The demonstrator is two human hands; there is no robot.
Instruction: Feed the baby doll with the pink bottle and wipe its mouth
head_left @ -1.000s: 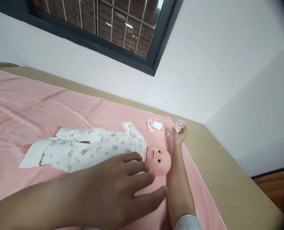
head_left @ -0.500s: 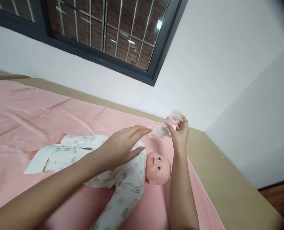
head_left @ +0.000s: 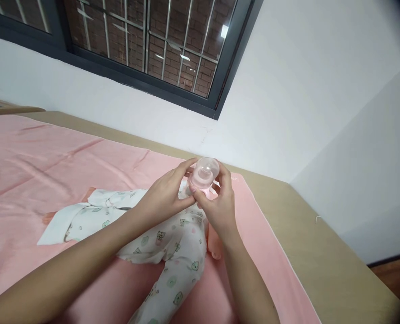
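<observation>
Creased pink cloth [head_left: 51, 168], clear domed cap [head_left: 209, 167]

The right hand [head_left: 219, 208] hides most of the head [head_left: 215, 245] of the doll [head_left: 173, 231], and the left hand [head_left: 166, 191] has fingertips lost behind the cap [head_left: 206, 171]. Picture edges cut off the doll's near sleeve and the window [head_left: 135, 40].

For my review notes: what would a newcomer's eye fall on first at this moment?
Probably the clear-domed pink piece near the centre, between the left hand and the right hand. Next, the white-clad doll lying on the pink cloth, its head mostly hidden by the right hand and forearm. Above stands the dark-framed, barred window.
</observation>
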